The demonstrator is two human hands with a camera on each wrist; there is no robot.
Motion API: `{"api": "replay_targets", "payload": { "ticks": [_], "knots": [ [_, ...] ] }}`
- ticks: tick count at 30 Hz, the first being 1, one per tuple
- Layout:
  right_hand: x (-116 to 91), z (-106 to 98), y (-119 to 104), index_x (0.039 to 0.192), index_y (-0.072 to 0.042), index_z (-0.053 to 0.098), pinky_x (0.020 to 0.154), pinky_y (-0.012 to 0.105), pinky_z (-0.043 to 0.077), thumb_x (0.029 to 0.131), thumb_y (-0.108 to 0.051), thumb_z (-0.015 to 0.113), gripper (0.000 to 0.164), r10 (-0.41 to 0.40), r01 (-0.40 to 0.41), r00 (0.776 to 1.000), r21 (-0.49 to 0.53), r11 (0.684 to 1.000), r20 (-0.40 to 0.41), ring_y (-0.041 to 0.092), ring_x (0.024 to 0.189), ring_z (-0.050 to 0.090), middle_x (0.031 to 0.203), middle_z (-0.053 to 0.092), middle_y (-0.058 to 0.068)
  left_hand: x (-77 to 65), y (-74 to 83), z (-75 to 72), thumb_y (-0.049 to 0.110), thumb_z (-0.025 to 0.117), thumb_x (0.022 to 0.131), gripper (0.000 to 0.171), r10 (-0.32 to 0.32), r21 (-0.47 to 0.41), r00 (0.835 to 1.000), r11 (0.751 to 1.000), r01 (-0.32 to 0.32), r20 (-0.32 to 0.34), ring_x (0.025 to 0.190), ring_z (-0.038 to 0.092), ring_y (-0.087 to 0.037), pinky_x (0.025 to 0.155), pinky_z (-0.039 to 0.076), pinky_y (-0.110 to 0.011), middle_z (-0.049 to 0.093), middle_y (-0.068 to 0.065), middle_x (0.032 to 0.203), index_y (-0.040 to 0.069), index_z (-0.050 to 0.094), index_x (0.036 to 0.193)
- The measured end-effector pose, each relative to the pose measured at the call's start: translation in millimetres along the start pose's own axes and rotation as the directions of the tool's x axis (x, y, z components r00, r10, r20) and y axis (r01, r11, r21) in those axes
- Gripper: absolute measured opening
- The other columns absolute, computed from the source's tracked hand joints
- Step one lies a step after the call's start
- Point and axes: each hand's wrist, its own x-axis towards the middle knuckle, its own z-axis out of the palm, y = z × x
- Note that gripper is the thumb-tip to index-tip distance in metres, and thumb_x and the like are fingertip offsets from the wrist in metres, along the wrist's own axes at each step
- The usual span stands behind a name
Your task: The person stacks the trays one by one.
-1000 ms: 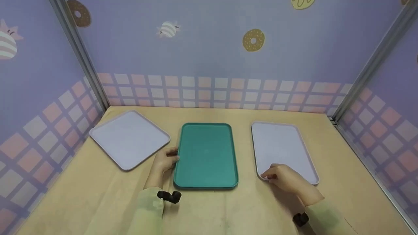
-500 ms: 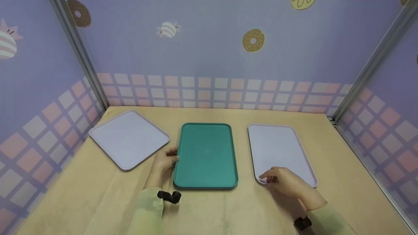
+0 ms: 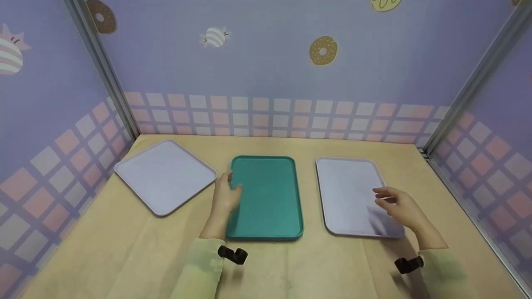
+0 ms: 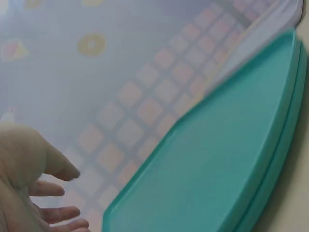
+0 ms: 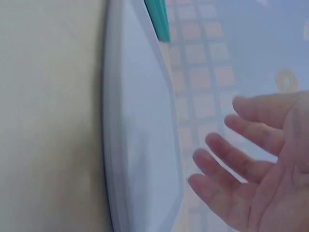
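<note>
My left hand (image 3: 225, 197) hovers over the left edge of a green tray (image 3: 266, 199), fingers relaxed and holding nothing. In the left wrist view the green tray (image 4: 207, 140) shows a doubled edge, like two trays stacked. To the right, my right hand (image 3: 401, 205) is raised over the right side of a pale lilac tray (image 3: 347, 191) and casts a shadow on it. Its fingers are spread loosely with nothing between them, as the right wrist view shows the hand (image 5: 251, 164) apart from the pale tray (image 5: 145, 111). That tray's edge also looks layered there.
Another pale lilac tray (image 3: 166, 178) lies turned cornerwise at the left of the table (image 3: 266, 270), which has a beige cover. Purple walls (image 3: 266, 62) with a checkered band stand behind and at both sides, with metal posts (image 3: 104, 79) at the corners.
The right hand pulled the right tray slightly towards the front left, then let go and rose to the right. The left hand has left the green tray's edge, moving up and right over it.
</note>
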Motion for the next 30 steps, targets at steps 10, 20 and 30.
{"api": "replay_targets", "payload": {
  "ticks": [10,20,30],
  "knots": [
    [8.5,-29.2,22.7,0.156,0.007,0.033,0.104,0.053,0.054,0.11,-0.028,0.045,0.06,0.301,-0.3,0.953,0.176,0.937,0.019,0.053,0.14,0.042,0.155,0.036,0.038,-25.5,42.5,73.1,0.004,0.058,0.102,0.045,0.138,-0.221,0.974,0.971,-0.096,0.182,0.124,0.062,-0.036,0.098,0.057,-0.043,0.057,-0.024,0.14,0.0,0.051,0.146],
    [22.6,-41.8,31.5,0.162,0.003,0.017,0.114,0.054,0.045,0.109,-0.035,0.042,0.07,0.495,-0.525,0.851,0.273,0.806,0.177,0.046,0.146,0.037,0.165,0.02,0.032,-21.0,69.1,120.7,0.012,0.055,0.105,0.045,-0.028,-0.34,0.875,0.915,0.217,0.483,0.131,0.058,-0.04,0.092,0.061,-0.039,0.053,-0.022,0.146,0.002,0.05,0.148],
    [28.9,-42.2,39.6,0.159,0.007,0.023,0.096,0.041,0.056,0.108,-0.031,0.046,0.068,0.553,-0.598,0.801,0.274,0.753,0.229,0.01,0.099,0.062,0.143,0.052,0.022,-17.8,75.4,157.3,0.015,0.053,0.106,0.05,-0.124,-0.326,0.817,0.875,0.357,0.563,0.142,0.047,-0.048,0.102,0.057,-0.047,0.045,-0.029,0.154,-0.001,0.043,0.152]
  ]
}}
